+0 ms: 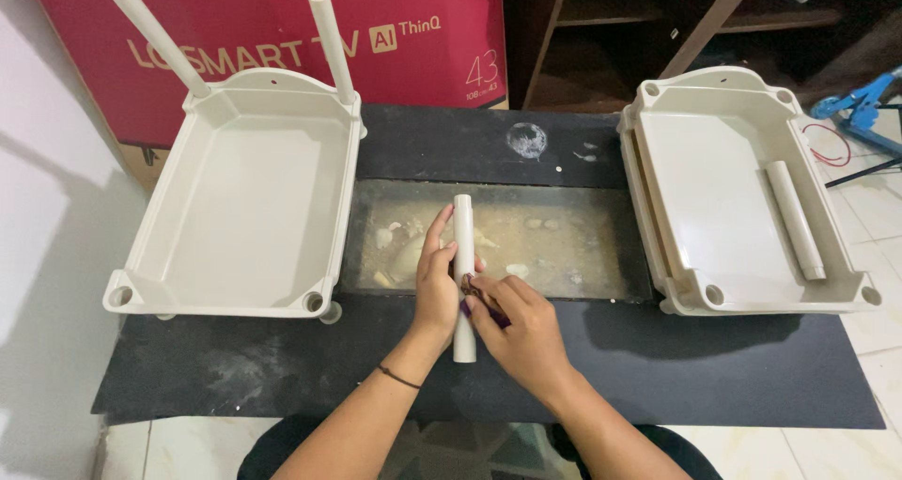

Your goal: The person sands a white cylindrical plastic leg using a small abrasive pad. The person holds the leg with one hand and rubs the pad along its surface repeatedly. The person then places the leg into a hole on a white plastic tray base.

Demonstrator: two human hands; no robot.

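**Hands on a white tube at the table's middle**

Fingers of my left hand (435, 287) wrap the white plastic tube (464, 255) from its left side, clenched around it. My right hand (521, 334) closes on the tube's lower part, with something small and dark pinched between fingertips and tube; I cannot tell what it is. The tube lies lengthwise away from me, its near end on the black table (235, 377), its far end over the sandy, stained panel (564, 240) set into the tabletop.

Left of my hands sits a cream tray (240, 198) with two white tubes standing up from its far corners. Right of them are stacked cream trays (742, 193); another loose tube (795, 219) lies inside along the right wall.

Farther back, behind the left tray, a big flat red carton (272, 29) leans upright, with pale lettering across its face. Beside it is dark wooden shelving (658, 29).
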